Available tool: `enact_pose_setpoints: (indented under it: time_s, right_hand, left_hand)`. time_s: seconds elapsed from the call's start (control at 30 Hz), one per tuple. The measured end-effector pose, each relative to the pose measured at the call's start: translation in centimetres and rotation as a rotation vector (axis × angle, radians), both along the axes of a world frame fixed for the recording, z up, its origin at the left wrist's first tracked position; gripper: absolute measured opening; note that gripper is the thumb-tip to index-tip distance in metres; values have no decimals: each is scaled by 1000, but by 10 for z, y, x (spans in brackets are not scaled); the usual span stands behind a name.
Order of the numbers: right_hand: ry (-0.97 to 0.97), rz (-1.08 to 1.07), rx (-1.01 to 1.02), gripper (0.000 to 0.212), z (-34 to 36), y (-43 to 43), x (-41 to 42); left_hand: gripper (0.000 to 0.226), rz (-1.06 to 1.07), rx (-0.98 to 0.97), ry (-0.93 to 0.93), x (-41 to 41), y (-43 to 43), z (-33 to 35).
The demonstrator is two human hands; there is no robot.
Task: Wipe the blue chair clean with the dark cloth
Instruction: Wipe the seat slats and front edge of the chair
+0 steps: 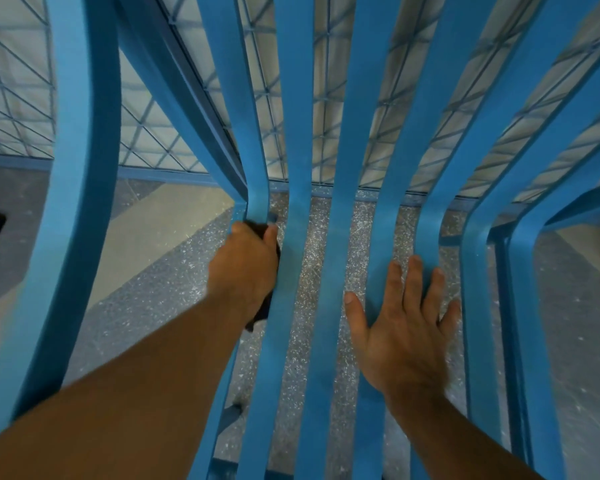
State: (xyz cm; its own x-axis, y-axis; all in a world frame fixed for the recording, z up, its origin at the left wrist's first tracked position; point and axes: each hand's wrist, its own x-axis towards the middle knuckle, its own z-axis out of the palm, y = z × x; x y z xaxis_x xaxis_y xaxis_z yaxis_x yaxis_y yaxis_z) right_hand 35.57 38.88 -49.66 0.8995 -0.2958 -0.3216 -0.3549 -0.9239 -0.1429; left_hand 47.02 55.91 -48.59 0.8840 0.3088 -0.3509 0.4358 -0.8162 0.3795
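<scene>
The blue chair (340, 188) fills the view, its long curved slats running from the seat near me up into the backrest. My left hand (245, 268) is closed around the dark cloth (262, 310) and presses it against a slat left of centre, right at the bend between seat and back. Only a dark strip of cloth shows beside and below the hand. My right hand (402, 327) lies flat with fingers spread on the seat slats to the right, holding nothing.
Speckled grey floor (160, 306) with a pale stripe shows between the slats. A blue wire-grid fence (153, 147) stands behind the chair. The chair's thick armrest frames (73, 202) curve down both sides.
</scene>
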Motion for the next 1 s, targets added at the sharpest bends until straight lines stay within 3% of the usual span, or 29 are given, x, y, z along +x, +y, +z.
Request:
enact_pose_setpoints:
  time_s: [0.17, 0.4, 0.7, 1.0]
  right_hand:
    - [2, 2, 23, 90, 0, -2, 1]
    - [2, -11, 19, 88, 0, -1, 1]
    - [-22, -13, 1, 84, -3, -2, 0]
    - [3, -19, -4, 84, -2, -2, 1]
  left_hand:
    - [40, 37, -68, -122, 44, -18, -4]
    - [39, -33, 102, -51, -28, 6, -4]
    - [45, -9, -12, -45, 39, -9, -13]
    - [42, 45, 93, -13, -81, 16, 5]
